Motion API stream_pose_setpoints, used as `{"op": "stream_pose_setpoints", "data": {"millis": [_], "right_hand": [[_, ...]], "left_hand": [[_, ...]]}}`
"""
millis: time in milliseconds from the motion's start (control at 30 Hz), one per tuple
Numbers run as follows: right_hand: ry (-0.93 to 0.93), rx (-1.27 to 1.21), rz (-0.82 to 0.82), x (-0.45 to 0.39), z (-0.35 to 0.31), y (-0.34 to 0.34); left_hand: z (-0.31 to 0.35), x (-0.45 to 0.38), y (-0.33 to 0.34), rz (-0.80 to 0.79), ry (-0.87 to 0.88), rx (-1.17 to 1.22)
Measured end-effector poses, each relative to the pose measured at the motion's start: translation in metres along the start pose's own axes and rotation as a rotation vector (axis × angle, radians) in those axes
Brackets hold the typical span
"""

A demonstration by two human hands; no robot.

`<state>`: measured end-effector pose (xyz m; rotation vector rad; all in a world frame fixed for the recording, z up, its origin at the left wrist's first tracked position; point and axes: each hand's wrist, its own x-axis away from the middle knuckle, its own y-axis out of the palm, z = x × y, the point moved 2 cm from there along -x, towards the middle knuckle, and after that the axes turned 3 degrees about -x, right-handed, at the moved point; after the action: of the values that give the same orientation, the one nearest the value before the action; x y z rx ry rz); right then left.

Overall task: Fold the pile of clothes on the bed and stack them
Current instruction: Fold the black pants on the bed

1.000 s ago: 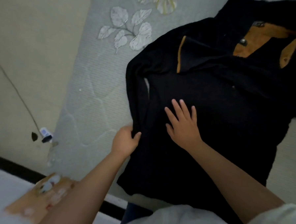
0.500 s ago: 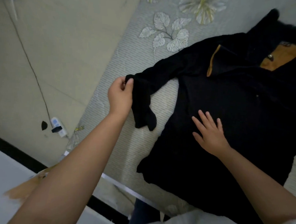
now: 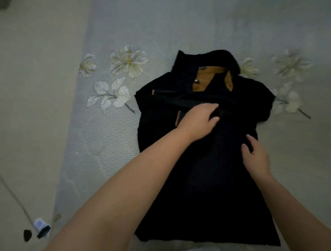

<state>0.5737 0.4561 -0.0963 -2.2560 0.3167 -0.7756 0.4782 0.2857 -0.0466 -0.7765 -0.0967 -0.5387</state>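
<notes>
A black jacket (image 3: 206,166) with a brown lining lies flat in the middle of the bed (image 3: 102,141), its collar pointing to 12 o'clock and its bottom edge at 6 o'clock. One sleeve is folded across the chest.

The left hand (image 3: 197,121) sits on the jacket's chest, just past the middle toward 12 o'clock. Its fingers are bent and its thumb pinches the black cloth of the folded sleeve. The right hand (image 3: 255,157) is on the jacket's side, toward 3 o'clock. Its fingers curl into the cloth and grip a bit of it.

The bed cover is pale grey with white flowers (image 3: 128,60) and leaves printed at 10 and 2 o'clock from the jacket. At 8 o'clock, on the floor by the bed, a thin cable runs to a small white plug (image 3: 40,225).
</notes>
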Motion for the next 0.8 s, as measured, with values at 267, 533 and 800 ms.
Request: {"op": "stream_pose_setpoints", "data": {"millis": [267, 533, 800], "right_hand": [[-0.314, 0.106, -0.152, -0.003, -0.013, 0.04], [-0.612, 0.439, -0.366, -0.045, -0.072, 0.107], [-0.835, 0.408, -0.539, -0.074, -0.061, 0.03]], "left_hand": [[-0.098, 0.026, -0.01, 0.236, -0.331, -0.07], [-0.12, 0.016, -0.025, 0.203, -0.415, -0.074], [-0.132, -0.046, -0.03, 0.019, -0.299, -0.614]]}}
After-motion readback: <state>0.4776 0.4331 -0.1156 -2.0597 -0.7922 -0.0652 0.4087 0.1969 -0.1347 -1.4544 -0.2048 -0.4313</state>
